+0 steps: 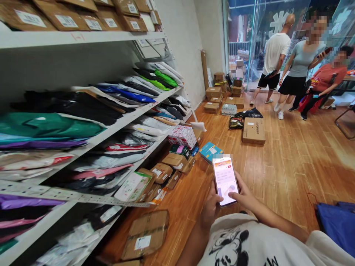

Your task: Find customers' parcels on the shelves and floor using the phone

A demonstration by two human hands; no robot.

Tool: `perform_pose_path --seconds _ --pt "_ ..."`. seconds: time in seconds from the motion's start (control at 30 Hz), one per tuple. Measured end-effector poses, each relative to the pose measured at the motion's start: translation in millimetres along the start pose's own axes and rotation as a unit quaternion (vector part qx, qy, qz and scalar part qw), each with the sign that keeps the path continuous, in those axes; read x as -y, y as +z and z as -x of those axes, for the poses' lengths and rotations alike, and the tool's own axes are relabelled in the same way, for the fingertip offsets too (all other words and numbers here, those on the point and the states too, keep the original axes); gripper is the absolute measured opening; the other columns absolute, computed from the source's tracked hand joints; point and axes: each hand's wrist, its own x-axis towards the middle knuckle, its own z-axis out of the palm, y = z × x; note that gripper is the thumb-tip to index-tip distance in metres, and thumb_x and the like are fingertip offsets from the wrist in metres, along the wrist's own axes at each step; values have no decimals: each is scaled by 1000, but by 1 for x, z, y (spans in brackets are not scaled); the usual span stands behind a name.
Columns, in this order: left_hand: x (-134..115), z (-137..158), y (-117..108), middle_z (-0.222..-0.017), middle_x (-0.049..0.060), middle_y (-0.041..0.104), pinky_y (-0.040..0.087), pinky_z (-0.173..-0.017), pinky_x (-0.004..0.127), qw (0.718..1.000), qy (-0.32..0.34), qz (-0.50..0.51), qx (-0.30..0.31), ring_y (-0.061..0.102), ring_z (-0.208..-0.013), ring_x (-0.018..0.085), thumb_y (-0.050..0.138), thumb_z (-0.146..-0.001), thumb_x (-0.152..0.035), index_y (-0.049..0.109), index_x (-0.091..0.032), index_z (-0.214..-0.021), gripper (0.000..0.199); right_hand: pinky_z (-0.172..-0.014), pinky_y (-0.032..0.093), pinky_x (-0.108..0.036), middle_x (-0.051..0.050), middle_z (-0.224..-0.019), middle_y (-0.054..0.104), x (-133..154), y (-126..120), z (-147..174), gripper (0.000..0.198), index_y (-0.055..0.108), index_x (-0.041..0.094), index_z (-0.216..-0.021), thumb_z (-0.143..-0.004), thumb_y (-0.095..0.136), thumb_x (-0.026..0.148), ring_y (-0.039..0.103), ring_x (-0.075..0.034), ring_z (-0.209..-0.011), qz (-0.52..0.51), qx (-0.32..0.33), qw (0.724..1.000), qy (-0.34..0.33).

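A smartphone with a lit, colourful screen is held upright between both hands, in front of my body at lower centre. My left hand grips its lower left edge, the thumb lying on the screen's corner. My right hand wraps the lower right side, its thumb over the lower part of the screen. The fingers behind the phone are hidden. Just beyond the phone, a blue flat box with a white label lies on the floor.
Left, white shelves carry many bagged parcels and cartons. Taped cartons lie along the shelf foot. A brown box and black bags lie ahead on the wooden floor. Three people are near the glass door. Blue fabric lies lower right.
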Motion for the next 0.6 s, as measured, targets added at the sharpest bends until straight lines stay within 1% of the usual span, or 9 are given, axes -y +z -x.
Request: perform_pose_path --seconds 0.13,0.2,0.3,0.37,0.43,0.5,0.57,0.6 --pt "5 0 -10 -120 5 73 59 -86 39 1000 3 12 17 64 -112 31 62 -68 -12 42 -27 -149 85 -105 46 -44 -3 -137 62 1 1 0 78 48 29 -141 -64 62 19 53 -28 -130 -12 -20 999 22" --pt "7 -1 -13 -122 4 72 59 -87 41 1000 3 17 20 65 -112 31 63 -69 -11 41 -29 -150 86 -105 45 -45 -2 -136 63 1 1 -1 75 51 29 -139 -65 60 21 50 -28 -134 -18 -36 999 36" --pt "7 -2 -12 -122 5 72 59 -87 43 1000 4 10 15 65 -113 33 65 -68 -12 40 -29 -150 88 -103 47 -44 -3 -134 65 0 1 -3 70 54 28 -135 -66 61 23 47 -28 -136 -22 -48 998 33" --pt "6 -3 -10 -121 6 73 59 -86 41 1000 7 -8 1 64 -115 33 67 -68 -14 40 -28 -150 88 -105 45 -43 -2 -135 64 0 2 -3 68 57 28 -132 -64 61 22 48 -28 -135 -25 -48 998 23" --pt "6 -4 -9 -121 7 73 60 -82 38 999 8 -33 -20 64 -116 33 69 -69 -15 40 -29 -150 87 -105 44 -42 -2 -136 63 -2 2 -3 65 59 27 -127 -63 62 21 52 -27 -131 -33 -51 998 19" --pt "7 -5 -10 -122 8 72 60 -79 38 999 4 -46 -29 64 -114 33 69 -69 -16 40 -29 -150 87 -101 46 -39 -2 -134 64 -2 1 -4 59 60 27 -122 -63 62 21 56 -25 -124 -42 -62 997 19" --pt "8 -5 -12 -123 9 71 61 -78 38 999 -1 -48 -23 65 -113 33 69 -65 -14 40 -28 -151 92 -90 51 -36 -2 -123 69 0 0 -8 52 62 26 -117 -65 62 24 62 -24 -111 -48 -71 996 27" --pt "9 -5 -12 -124 9 71 61 -77 37 999 -4 -50 -22 65 -112 33 68 -63 -13 39 -28 -151 94 -83 52 -34 -3 -113 71 3 0 -11 46 63 25 -112 -66 62 27 64 -23 -100 -48 -72 996 36"
